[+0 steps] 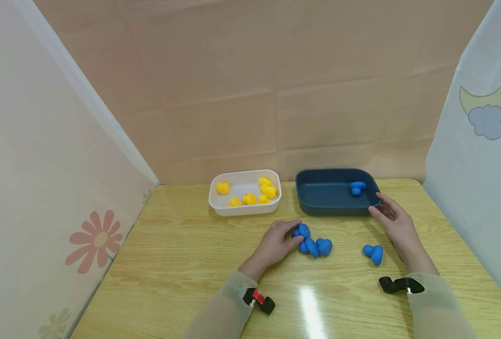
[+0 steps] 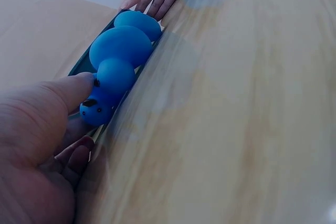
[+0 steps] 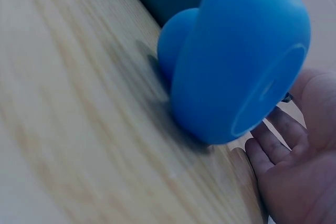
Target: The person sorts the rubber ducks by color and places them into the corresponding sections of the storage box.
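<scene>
The left hand had its thumb and fingers curved round a chubby, blue, rubbery-looking toy duck on the pale wood-grain worktop; how tightly, I couldn't tell. The duck's head pointed left, into the gap, with its body to the right. Farther right, the right hand touched a dark blue, plastic-looking box's corner, fingers loosely spread, holding no duck.
</scene>
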### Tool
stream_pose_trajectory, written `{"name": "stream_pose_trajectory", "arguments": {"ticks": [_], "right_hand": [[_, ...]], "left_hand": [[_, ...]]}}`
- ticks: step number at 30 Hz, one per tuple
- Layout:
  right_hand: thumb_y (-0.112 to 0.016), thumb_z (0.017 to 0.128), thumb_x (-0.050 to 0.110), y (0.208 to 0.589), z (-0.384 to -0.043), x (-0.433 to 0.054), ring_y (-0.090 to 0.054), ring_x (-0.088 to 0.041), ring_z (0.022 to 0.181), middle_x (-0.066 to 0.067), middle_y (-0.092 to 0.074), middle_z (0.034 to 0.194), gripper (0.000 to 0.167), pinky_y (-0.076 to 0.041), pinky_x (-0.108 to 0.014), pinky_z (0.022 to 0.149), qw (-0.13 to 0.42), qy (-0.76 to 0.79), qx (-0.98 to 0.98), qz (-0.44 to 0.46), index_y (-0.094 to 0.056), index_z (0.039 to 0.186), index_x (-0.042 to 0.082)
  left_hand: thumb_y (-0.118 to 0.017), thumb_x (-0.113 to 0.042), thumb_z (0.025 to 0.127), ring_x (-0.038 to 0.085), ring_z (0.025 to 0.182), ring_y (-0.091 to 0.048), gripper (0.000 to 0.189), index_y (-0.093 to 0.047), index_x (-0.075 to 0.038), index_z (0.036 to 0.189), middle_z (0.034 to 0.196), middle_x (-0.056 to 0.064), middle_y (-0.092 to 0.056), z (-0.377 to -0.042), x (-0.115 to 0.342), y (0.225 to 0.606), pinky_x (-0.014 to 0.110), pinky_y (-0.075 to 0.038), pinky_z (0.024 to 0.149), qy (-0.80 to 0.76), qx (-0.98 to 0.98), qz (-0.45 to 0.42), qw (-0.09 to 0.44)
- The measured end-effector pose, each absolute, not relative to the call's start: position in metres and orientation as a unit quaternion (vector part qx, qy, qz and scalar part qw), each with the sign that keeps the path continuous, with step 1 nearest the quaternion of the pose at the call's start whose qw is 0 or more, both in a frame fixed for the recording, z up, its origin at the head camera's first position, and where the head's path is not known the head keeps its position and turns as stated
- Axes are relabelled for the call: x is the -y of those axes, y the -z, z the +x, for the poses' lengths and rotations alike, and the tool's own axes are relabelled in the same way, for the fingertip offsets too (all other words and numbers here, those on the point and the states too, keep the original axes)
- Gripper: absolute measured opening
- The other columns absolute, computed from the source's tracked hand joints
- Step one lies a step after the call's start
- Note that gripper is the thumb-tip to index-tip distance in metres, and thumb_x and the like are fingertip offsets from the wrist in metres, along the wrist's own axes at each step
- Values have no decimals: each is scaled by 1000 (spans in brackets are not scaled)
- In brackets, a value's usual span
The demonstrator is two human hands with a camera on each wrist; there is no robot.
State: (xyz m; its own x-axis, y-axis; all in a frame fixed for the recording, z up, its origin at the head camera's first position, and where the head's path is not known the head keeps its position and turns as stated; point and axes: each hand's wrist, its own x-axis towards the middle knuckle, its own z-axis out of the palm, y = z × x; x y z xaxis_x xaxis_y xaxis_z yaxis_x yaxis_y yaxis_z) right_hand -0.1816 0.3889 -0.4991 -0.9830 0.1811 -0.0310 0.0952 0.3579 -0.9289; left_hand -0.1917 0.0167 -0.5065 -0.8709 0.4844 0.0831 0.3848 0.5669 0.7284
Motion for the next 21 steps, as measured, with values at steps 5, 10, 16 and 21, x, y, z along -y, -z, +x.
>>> {"name": "stream_pose_trajectory", "arguments": {"ticks": [5, 10, 16, 21], "right_hand": [[-62, 112, 52, 501, -183, -390, -26, -50, 162, -23, -19, 180, 79, -38, -16, 119, 38, -558, 825, -86, -25, 178, 29], [-61, 113, 51, 502, -185, -391, -25, -50, 162, -22, -18, 181, 78, -30, -48, 131, 35, -559, 824, -87, -24, 178, 29], [-61, 113, 51, 499, -184, -389, -25, -51, 162, -22, -18, 181, 78, -29, -54, 131, 34, -564, 820, -89, -24, 178, 29], [-62, 112, 51, 498, -181, -389, -26, -51, 162, -22, -18, 181, 78, -38, -10, 114, 34, -562, 822, -88, -25, 178, 29]], "left_hand": [[-69, -37, 112, 20, 140, -54, 48, -64, -22, 157, 146, -5, -68, -190, -18, 505, 41, -49, 118, -399, -883, 239, 62], [-72, -37, 110, 20, 140, -54, 47, -66, -21, 154, 143, -8, -71, -189, -18, 502, 44, -47, 120, -416, -879, 225, 68], [-74, -34, 109, 20, 139, -54, 49, -66, -20, 155, 136, -7, -74, -190, -19, 501, 46, -47, 120, -427, -875, 216, 73], [-78, -32, 107, 20, 133, -57, 49, -67, -17, 153, 131, -4, -76, -191, -19, 502, 43, -49, 117, -426, -875, 222, 67]]}}
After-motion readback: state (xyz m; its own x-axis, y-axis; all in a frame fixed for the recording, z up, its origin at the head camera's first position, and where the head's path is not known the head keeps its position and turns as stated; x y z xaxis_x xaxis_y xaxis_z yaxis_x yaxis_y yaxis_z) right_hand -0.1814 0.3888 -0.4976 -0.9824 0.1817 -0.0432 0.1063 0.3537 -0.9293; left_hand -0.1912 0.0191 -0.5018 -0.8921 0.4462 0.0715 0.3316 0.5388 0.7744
